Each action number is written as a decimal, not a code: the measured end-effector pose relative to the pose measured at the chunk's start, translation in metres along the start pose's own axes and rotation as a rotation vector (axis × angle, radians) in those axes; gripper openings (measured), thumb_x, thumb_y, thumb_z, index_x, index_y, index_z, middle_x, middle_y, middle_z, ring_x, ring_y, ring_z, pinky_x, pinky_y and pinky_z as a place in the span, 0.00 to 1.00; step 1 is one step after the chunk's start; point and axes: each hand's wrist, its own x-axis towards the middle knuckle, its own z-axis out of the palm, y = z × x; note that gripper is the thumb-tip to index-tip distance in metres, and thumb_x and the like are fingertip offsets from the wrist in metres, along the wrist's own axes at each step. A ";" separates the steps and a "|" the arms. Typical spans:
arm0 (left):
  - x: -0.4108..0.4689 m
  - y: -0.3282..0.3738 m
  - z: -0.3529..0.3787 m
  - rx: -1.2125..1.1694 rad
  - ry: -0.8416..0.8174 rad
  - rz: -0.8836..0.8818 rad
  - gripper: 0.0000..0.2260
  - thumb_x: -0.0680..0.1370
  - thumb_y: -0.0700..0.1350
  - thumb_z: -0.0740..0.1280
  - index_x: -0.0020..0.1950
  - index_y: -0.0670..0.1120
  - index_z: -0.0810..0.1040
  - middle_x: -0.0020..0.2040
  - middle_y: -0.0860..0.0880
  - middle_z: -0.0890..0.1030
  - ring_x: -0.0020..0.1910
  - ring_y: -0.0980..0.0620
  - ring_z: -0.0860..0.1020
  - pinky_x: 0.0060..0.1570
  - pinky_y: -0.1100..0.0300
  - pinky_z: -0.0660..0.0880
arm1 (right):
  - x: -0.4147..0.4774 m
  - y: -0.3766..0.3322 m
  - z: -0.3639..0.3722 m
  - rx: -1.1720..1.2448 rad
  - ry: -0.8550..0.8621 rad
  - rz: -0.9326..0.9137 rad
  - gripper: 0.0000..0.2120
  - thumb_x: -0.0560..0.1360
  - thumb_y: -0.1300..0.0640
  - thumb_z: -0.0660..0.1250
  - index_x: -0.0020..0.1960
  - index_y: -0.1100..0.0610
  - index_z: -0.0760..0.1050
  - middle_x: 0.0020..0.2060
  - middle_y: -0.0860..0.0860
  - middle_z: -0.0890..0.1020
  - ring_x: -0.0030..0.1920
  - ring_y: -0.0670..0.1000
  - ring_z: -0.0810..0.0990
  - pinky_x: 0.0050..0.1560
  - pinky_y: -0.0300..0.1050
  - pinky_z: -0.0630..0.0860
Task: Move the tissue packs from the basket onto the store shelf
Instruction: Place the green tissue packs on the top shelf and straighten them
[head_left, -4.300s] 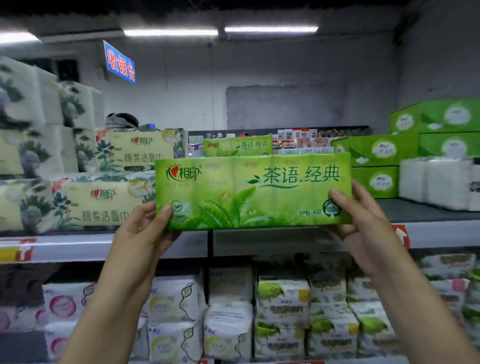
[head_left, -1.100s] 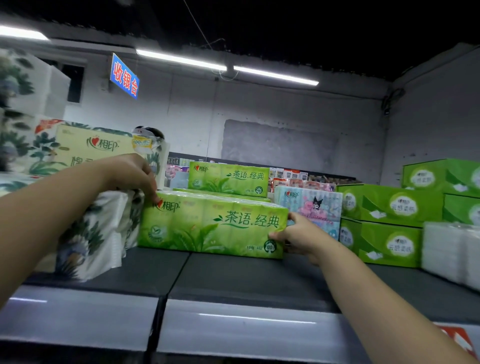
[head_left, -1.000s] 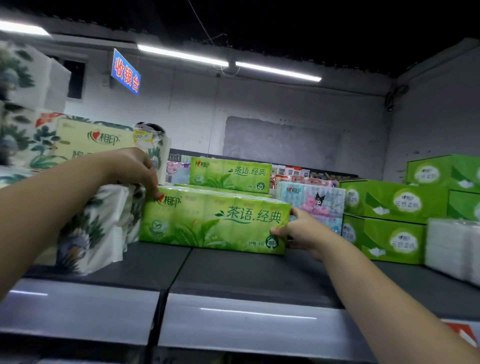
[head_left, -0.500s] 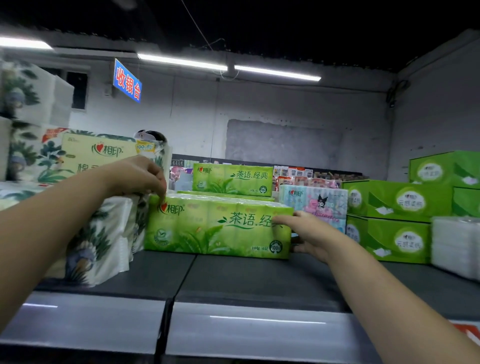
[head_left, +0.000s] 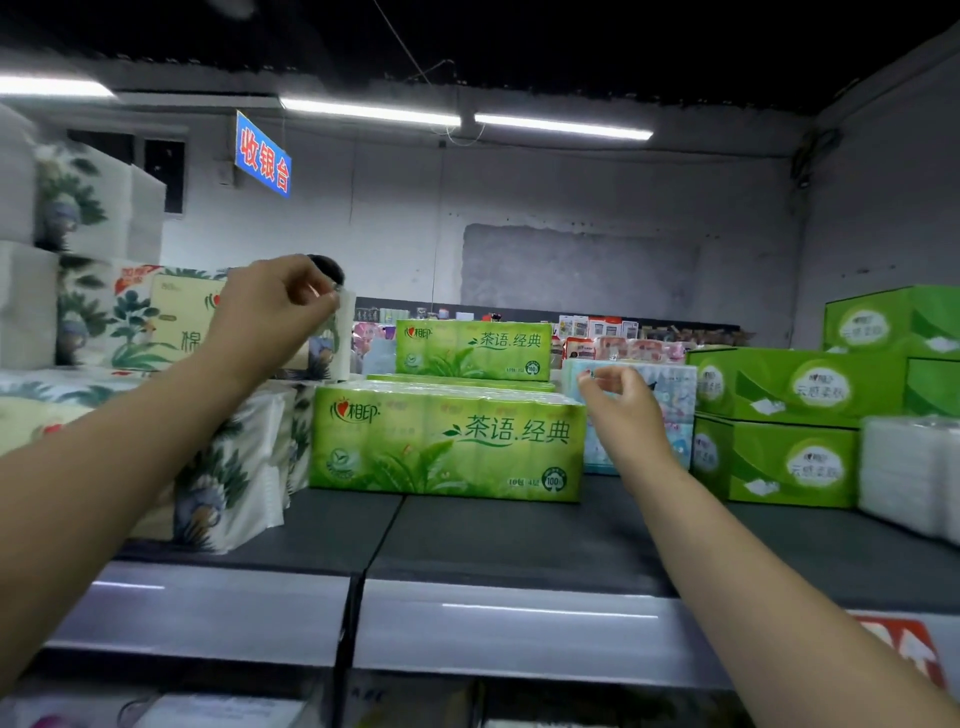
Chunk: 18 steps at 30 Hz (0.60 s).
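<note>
Grey plaster wall (head_left: 571, 208) closes the room far behind the green tissue pack (head_left: 447, 447), under a dark ceiling with strip lights (head_left: 369, 110) high above it. A blue sign (head_left: 262, 153) with red characters hangs up and to the pack's left. The dark matte shelf deck (head_left: 519, 535) carries the pack, and a pale metal front rail (head_left: 519, 623) runs below and in front of it.

Floral-printed tissue bundles (head_left: 223, 467) are stacked to the pack's left, the nearest one touching or just beside its left end. Green cartons (head_left: 779, 462) are stacked to its right, with white wrapped packs (head_left: 909, 473) beyond them. A pale blue cartoon-printed pack (head_left: 675, 410) stands just behind the pack's right end. A matching green pack (head_left: 472, 348) sits behind and above it.

The green tissue pack stands on the deck on one long side. Its long axis runs left to right, parallel to the front rail, and its printed face points out toward the camera with the lettering upright.

The left hand (head_left: 270, 306) hangs in the air above and left of the pack, clear of it, fingers loosely curled toward the thumb with nothing visibly held. The right hand (head_left: 623, 410) is beside the pack's upper right corner, also off it, fingers relaxed and slightly bent, holding nothing.
</note>
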 end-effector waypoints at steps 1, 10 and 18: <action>0.000 0.002 -0.001 0.022 0.017 0.001 0.03 0.75 0.42 0.70 0.45 0.43 0.80 0.36 0.45 0.78 0.36 0.48 0.74 0.40 0.59 0.70 | -0.001 -0.001 0.001 -0.023 0.003 -0.029 0.15 0.77 0.51 0.63 0.60 0.58 0.71 0.58 0.52 0.75 0.55 0.50 0.74 0.52 0.45 0.71; 0.012 0.036 -0.029 -0.015 -0.002 0.034 0.02 0.76 0.43 0.68 0.43 0.45 0.78 0.32 0.52 0.78 0.28 0.60 0.77 0.37 0.60 0.74 | -0.005 -0.002 0.007 -0.287 -0.002 -0.288 0.15 0.77 0.52 0.63 0.60 0.59 0.70 0.56 0.52 0.74 0.53 0.49 0.73 0.54 0.46 0.72; -0.038 0.080 -0.083 -0.096 -0.109 0.089 0.02 0.76 0.43 0.69 0.45 0.45 0.78 0.37 0.50 0.80 0.31 0.56 0.77 0.36 0.63 0.75 | -0.016 -0.017 0.004 -0.277 0.062 -0.380 0.13 0.77 0.53 0.61 0.59 0.58 0.69 0.53 0.53 0.75 0.51 0.52 0.75 0.50 0.50 0.74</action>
